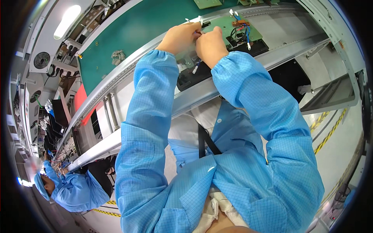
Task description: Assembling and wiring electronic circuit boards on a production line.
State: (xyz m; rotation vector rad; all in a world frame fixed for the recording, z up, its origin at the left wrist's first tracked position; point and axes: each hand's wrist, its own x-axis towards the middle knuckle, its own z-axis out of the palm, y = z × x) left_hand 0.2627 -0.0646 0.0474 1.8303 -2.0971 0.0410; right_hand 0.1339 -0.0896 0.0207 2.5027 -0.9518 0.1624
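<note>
My left hand (179, 38) and my right hand (211, 47) meet over green circuit boards on the conveyor, fingers pinched close together. What they pinch is too small and too covered to name. To the right of my right hand, a green circuit board (254, 34) lies on a black tray (258, 48), with black, blue and red wires ending in white plugs (248, 46). Below my hands, another white plug (195, 69) hangs from a blue wire over the partly hidden board.
Metal conveyor rails (194, 101) run along both sides of the boards. Beyond lies a green mat (112, 35) with a clear bag of small parts (118, 57) and further green boards (208, 3). At the far left a person in blue (77, 192) works along the line.
</note>
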